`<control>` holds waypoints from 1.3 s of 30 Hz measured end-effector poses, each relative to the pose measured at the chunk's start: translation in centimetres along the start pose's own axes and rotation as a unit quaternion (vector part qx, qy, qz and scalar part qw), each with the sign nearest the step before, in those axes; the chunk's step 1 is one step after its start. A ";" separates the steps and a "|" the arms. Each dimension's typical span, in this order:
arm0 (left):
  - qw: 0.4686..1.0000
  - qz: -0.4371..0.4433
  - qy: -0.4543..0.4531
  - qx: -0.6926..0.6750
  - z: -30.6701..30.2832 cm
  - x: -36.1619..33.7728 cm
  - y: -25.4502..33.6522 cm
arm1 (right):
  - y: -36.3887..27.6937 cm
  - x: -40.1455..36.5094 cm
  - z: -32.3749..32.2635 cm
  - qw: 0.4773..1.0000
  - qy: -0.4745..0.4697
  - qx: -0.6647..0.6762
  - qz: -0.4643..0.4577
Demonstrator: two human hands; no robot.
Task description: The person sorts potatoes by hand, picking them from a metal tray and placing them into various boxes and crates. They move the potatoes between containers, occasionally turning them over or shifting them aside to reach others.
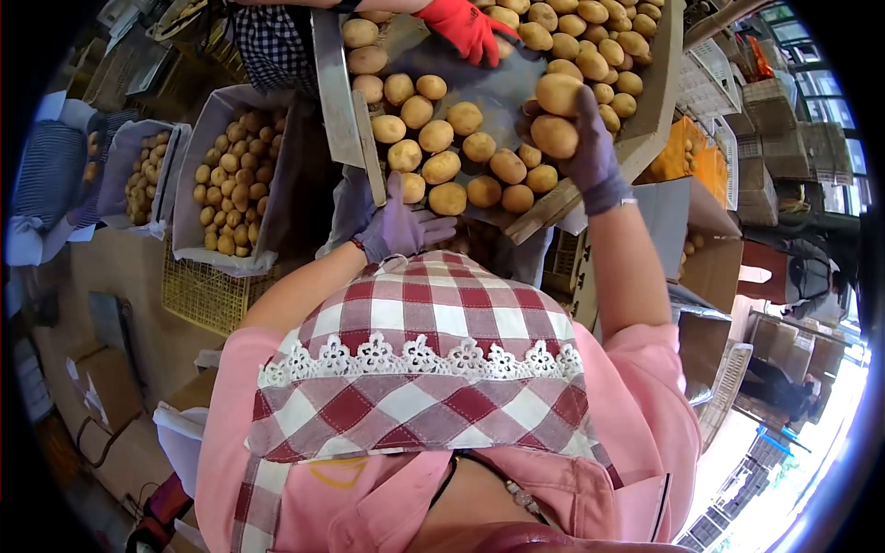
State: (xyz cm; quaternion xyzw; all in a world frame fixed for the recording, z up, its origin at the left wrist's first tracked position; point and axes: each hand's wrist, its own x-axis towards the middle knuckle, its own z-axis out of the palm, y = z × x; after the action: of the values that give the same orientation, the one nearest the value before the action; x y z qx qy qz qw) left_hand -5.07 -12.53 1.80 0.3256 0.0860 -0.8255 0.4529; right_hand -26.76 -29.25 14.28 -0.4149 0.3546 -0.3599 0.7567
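My right hand (597, 164), in a purple glove, is closed around two potatoes (556, 136) and holds them above the right side of the sorting tray (502, 78). My left hand (406, 224), gloved the same way, lies at the tray's near edge with its fingers stretched out and apart. Nothing shows in it. Just beyond its fingers sit loose potatoes (447, 198) on the tray floor. A denser heap of potatoes (599, 37) fills the tray's far right part.
Another person's red-gloved hand (466, 29) reaches over the tray's far side. To the left stand a lined crate of potatoes (184, 207) on a yellow basket (217, 295) and a smaller lined crate (112, 189). At right are a cardboard box (714, 230) and an orange crate (678, 152).
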 end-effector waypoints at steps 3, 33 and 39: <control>1.000 -0.014 -0.014 -0.011 -0.6 0.3 0.1 | 2.3 -2.5 1.2 0.981 -0.019 0.191 0.011; 0.993 0.022 0.118 -0.018 0.6 -0.9 0.7 | 0.8 3.1 -3.6 0.727 0.179 -0.663 0.001; 0.988 0.028 0.155 0.002 0.5 0.1 0.9 | -7.7 -8.6 -5.7 0.596 0.329 -0.608 -0.408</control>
State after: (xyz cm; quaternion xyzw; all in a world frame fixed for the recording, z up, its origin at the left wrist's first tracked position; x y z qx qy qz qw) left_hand -4.57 -13.33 2.28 0.4527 0.1440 -0.7524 0.4562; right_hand -37.65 -27.24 20.84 -0.7341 0.5096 -0.4440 -0.0648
